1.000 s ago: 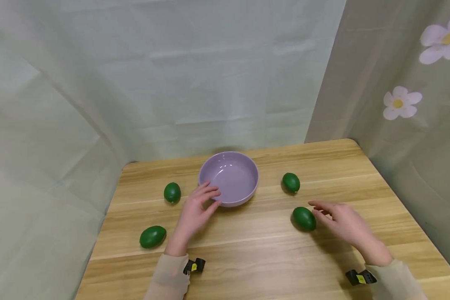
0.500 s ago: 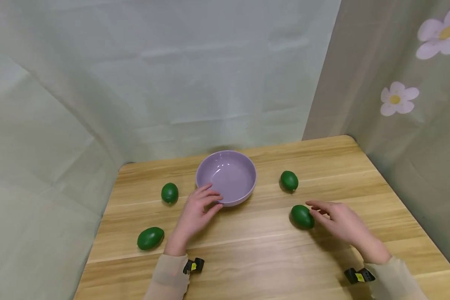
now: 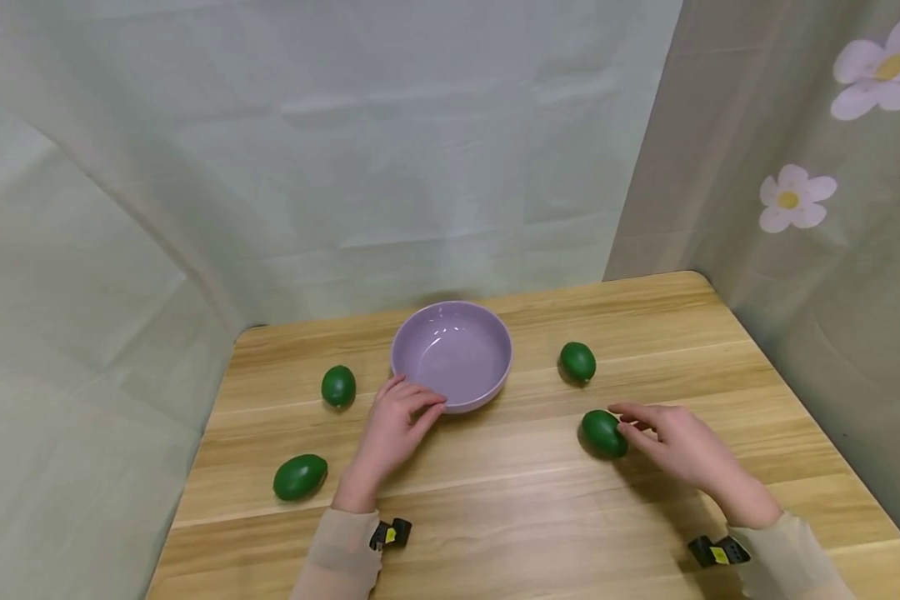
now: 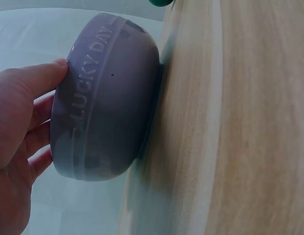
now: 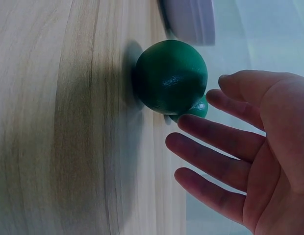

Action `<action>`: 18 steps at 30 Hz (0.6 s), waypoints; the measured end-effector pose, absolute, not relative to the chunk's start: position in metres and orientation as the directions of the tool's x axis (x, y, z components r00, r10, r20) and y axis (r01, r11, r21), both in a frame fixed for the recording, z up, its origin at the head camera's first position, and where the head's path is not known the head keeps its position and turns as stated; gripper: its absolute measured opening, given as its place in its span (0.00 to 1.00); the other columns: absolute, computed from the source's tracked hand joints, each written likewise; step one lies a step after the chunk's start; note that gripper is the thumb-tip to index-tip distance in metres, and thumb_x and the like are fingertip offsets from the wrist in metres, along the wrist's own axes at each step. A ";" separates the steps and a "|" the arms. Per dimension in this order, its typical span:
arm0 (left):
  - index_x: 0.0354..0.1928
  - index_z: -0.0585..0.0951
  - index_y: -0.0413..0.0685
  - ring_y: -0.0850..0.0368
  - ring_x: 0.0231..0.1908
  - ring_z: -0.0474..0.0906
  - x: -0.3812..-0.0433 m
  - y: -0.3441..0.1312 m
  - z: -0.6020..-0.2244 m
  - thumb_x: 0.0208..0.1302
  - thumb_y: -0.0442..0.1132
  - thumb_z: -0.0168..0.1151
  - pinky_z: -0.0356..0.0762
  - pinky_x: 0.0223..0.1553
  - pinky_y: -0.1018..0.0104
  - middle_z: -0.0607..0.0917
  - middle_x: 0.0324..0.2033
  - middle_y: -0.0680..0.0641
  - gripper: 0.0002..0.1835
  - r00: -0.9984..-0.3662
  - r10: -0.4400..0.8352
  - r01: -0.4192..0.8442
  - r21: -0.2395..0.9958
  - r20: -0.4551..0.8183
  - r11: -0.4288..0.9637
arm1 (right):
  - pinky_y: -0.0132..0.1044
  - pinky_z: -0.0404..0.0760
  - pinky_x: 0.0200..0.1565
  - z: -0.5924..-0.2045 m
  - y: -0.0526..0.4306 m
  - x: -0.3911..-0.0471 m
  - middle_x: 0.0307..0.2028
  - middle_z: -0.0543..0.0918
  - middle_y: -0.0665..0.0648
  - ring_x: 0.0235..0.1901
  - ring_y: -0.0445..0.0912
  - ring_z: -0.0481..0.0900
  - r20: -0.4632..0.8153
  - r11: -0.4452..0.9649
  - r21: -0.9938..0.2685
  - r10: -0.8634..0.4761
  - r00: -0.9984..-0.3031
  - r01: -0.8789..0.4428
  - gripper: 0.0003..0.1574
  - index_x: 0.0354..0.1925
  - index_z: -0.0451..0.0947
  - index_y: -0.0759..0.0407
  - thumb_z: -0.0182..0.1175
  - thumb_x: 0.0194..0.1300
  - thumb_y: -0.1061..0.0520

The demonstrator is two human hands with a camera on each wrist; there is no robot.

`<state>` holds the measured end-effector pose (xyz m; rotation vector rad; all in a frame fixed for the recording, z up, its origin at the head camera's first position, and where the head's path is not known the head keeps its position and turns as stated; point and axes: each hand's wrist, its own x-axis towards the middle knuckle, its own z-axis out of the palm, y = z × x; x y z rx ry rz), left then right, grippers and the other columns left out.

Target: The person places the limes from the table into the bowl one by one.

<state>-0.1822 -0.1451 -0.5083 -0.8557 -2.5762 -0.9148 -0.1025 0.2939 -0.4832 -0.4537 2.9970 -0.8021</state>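
A lilac bowl [image 3: 453, 358], with raised "LUCKY DAY" lettering in the left wrist view, stands at the table's back. My left hand [image 3: 393, 425] holds its near-left rim; the thumb [image 4: 46, 76] meets the outer side, while the other fingertips pass out of sight behind the rim. Beside my right hand [image 3: 682, 442] lies a smooth dark green oval fruit [image 3: 603, 434]. In the right wrist view that hand's fingers are spread around the air by the fruit [image 5: 169, 73], gripping nothing. Farther back sits a second green fruit [image 3: 577, 362].
Two more green fruits lie left of the bowl: one toward the back [image 3: 338, 386] and one nearer the front [image 3: 300, 477]. The wooden table [image 3: 510, 525] is bordered by a pale curtain [image 3: 420, 167] behind and a flowered curtain [image 3: 817, 283] at the right.
My left fingers have come down from over the bowl's inside onto its near rim. The right hand stays beside the nearest fruit, almost still. The head view has shifted slightly.
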 end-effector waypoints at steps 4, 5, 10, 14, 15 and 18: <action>0.45 0.93 0.52 0.55 0.50 0.85 -0.183 -0.145 -0.509 0.71 0.38 0.74 0.62 0.77 0.42 0.91 0.42 0.54 0.04 -0.790 0.438 0.611 0.482 0.430 0.629 | 0.48 0.89 0.45 -0.482 0.295 -0.102 0.52 0.91 0.52 0.48 0.48 0.89 0.061 0.829 -0.487 -0.280 -0.958 -0.274 0.21 0.65 0.85 0.55 0.62 0.81 0.49; 0.45 0.93 0.52 0.55 0.50 0.85 -0.182 -0.145 -0.510 0.71 0.38 0.74 0.62 0.77 0.42 0.91 0.42 0.54 0.04 -0.791 0.437 0.609 0.482 0.429 0.629 | 0.48 0.89 0.45 -0.483 0.295 -0.102 0.52 0.91 0.51 0.48 0.48 0.89 0.059 0.833 -0.483 -0.278 -0.959 -0.271 0.21 0.65 0.85 0.54 0.62 0.81 0.49; 0.45 0.93 0.52 0.55 0.50 0.85 -0.182 -0.145 -0.509 0.70 0.38 0.75 0.63 0.77 0.40 0.91 0.41 0.55 0.04 -0.788 0.437 0.612 0.479 0.434 0.629 | 0.47 0.89 0.45 -0.483 0.294 -0.102 0.52 0.90 0.50 0.48 0.47 0.89 0.052 0.838 -0.477 -0.272 -0.961 -0.264 0.21 0.65 0.85 0.53 0.62 0.81 0.48; 0.44 0.93 0.52 0.55 0.49 0.86 -0.183 -0.144 -0.509 0.70 0.38 0.75 0.63 0.77 0.41 0.92 0.41 0.55 0.04 -0.784 0.439 0.617 0.475 0.439 0.627 | 0.46 0.89 0.45 -0.483 0.293 -0.101 0.53 0.90 0.50 0.47 0.46 0.89 0.051 0.840 -0.473 -0.276 -0.960 -0.266 0.22 0.65 0.85 0.52 0.63 0.80 0.47; 0.44 0.93 0.52 0.55 0.49 0.86 -0.183 -0.144 -0.510 0.70 0.38 0.75 0.63 0.77 0.41 0.92 0.41 0.55 0.04 -0.783 0.440 0.618 0.475 0.439 0.627 | 0.46 0.89 0.45 -0.483 0.292 -0.101 0.54 0.90 0.50 0.47 0.46 0.89 0.051 0.841 -0.472 -0.276 -0.960 -0.267 0.22 0.65 0.85 0.52 0.63 0.80 0.47; 0.45 0.93 0.51 0.55 0.49 0.86 -0.183 -0.145 -0.510 0.70 0.39 0.75 0.62 0.77 0.41 0.92 0.41 0.55 0.05 -0.785 0.440 0.616 0.476 0.436 0.627 | 0.46 0.89 0.44 -0.482 0.290 -0.099 0.55 0.90 0.51 0.47 0.47 0.89 0.055 0.843 -0.471 -0.267 -0.962 -0.261 0.22 0.65 0.85 0.52 0.64 0.80 0.46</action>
